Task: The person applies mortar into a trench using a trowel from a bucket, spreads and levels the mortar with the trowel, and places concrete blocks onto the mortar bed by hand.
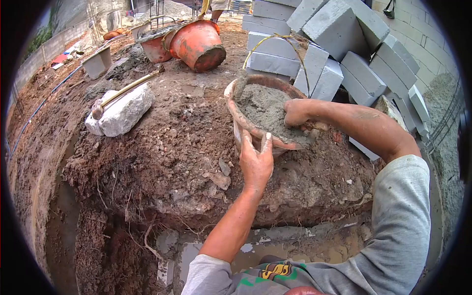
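Observation:
A worn, reddish bucket (229, 100) full of wet grey mortar (263, 105) stands tilted on the dirt mound in front of me. My left hand (256, 162) grips its near rim, with fingers at the rim and against the outer wall. Over the right side of the bucket, my right hand (296, 113) is closed in a fist at the mortar's surface. What it holds is hidden by the fist and the mortar. The bucket's yellow handle (253, 49) arches up behind the rim, towards the blocks.
Grey blocks (339, 29) are piled loosely at the back right beside a block wall (425, 34). Orange buckets (189, 42) lie at the back. A hammer (123, 93) rests on a white stone (125, 115) at left. A muddy trench (339, 248) runs below me; a person's legs (218, 10) show behind.

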Available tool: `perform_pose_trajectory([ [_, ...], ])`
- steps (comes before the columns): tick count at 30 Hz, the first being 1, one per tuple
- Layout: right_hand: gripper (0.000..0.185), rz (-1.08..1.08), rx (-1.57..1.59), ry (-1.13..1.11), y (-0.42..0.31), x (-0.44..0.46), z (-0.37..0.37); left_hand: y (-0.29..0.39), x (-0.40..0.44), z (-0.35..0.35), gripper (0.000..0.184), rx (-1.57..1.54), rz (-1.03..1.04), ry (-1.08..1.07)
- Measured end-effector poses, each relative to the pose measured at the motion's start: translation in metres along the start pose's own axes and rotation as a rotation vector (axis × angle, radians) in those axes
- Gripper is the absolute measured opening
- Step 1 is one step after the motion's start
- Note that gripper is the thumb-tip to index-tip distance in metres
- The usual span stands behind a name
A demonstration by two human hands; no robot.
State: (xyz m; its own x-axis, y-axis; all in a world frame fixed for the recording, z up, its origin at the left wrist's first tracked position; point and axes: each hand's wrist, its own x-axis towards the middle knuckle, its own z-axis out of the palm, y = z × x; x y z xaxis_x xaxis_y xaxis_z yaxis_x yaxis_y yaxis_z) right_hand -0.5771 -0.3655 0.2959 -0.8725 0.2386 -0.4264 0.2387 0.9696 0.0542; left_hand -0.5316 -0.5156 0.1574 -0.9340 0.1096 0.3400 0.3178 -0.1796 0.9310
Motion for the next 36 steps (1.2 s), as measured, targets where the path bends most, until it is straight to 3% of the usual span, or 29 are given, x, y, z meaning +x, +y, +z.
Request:
perform_pose_trajectory([
  [2,0.022,-0.009,0.032,-0.023,-0.008,0.000,-0.003,0.003,0.001,-0.001,0.066,0.031,0.010,0.011],
  [6,0.013,-0.022,0.391,0.003,0.015,-0.028,-0.006,-0.005,0.000,0.003,0.063,0.146,0.037,0.105],
  [13,0.020,0.001,0.781,-0.047,0.027,-0.040,0.001,-0.003,0.009,-0.007,0.051,0.111,-0.020,0.066],
  [15,0.022,-0.007,0.785,0.002,0.029,-0.044,0.003,0.004,0.011,-0.014,0.046,0.072,-0.069,-0.028],
  [18,0.027,-0.023,0.802,0.049,0.035,-0.053,0.004,0.010,0.009,-0.012,0.042,0.108,-0.048,0.020],
  [23,0.020,-0.049,0.749,0.126,0.052,-0.084,-0.018,-0.002,0.013,-0.007,0.039,0.008,0.027,0.035],
  [25,0.020,-0.018,0.693,0.274,0.049,-0.110,-0.028,0.000,0.014,-0.005,0.037,0.043,-0.001,-0.001],
  [27,0.022,-0.123,0.600,0.241,0.062,-0.123,-0.039,-0.012,0.017,-0.010,0.037,0.030,-0.011,0.005],
  [30,0.015,-0.258,0.590,0.222,0.054,-0.144,-0.042,-0.027,0.000,-0.015,0.057,0.324,0.059,0.176],
  [33,0.041,-0.444,0.716,0.220,0.050,-0.141,-0.008,-0.037,-0.060,-0.066,0.059,-0.039,-0.263,-0.003],
  [35,0.049,-0.481,0.761,0.276,0.027,-0.145,0.030,-0.065,-0.121,-0.124,0.058,-0.018,-0.522,-0.115],
  [36,0.051,-0.530,0.749,0.180,0.012,-0.144,0.045,-0.080,-0.152,-0.149,0.058,-0.019,-0.629,-0.200],
])
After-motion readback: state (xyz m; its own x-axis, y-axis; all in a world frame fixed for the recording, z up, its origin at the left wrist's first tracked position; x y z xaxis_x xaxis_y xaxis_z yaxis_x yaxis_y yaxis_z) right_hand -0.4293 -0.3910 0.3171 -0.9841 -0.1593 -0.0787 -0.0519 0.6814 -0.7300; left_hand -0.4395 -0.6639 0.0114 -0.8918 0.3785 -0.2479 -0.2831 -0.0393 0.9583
